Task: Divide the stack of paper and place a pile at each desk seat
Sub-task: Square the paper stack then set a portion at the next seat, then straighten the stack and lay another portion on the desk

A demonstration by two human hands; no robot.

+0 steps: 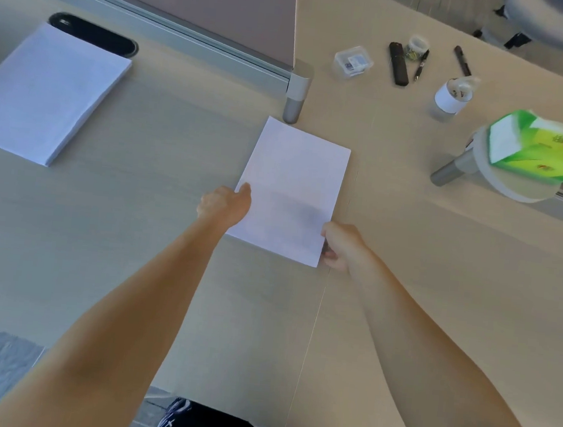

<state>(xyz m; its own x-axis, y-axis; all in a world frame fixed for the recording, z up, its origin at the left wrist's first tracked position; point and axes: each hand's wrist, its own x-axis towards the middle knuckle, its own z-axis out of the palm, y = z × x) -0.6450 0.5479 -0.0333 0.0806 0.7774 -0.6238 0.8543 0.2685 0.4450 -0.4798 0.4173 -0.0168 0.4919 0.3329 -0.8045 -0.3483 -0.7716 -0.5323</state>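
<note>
Plainly, a pale wood desk [125,253] abuts a mauve partition [197,2].

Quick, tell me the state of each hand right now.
Left hand: pinches the left edge of the thin white paper pile, thumb on top.
Right hand: fingers curled, grips the same pile's near right corner.

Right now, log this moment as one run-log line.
paper pile near divider post | left hand holds its left edge | right hand pinches its near right corner | second stack lies far left
</note>
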